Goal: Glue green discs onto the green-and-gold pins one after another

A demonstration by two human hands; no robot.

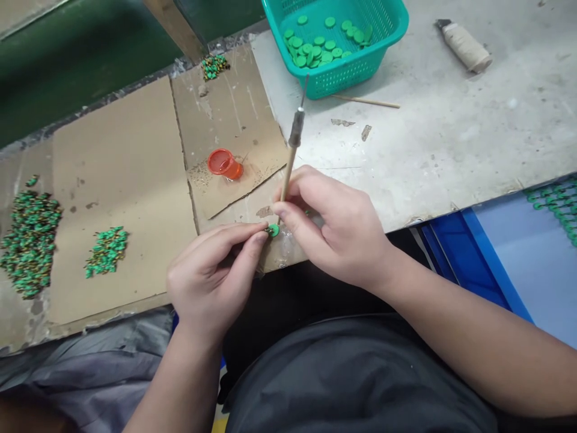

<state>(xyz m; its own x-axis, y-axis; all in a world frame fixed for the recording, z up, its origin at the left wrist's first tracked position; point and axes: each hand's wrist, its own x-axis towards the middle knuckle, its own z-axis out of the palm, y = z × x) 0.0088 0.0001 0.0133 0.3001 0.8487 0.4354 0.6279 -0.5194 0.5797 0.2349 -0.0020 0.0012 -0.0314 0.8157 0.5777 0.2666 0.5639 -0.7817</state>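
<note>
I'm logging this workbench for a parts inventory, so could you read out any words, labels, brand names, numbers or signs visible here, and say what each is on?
No readable text shows anywhere; the teal plastic basket, orange plastic cup and cream thread roll bear no legible marks.

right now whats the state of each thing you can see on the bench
left hand: pinching the disc at the fingertips
small green disc: held between the left fingertips, the right fingers close by
right hand: gripping the tool
wooden-handled pointed tool: tilted, metal tip up
orange cup: tipped over on cardboard
teal plastic basket: upright, holding green discs
twine spool: lying on its side
wooden stick: lying flat beside the basket
</note>
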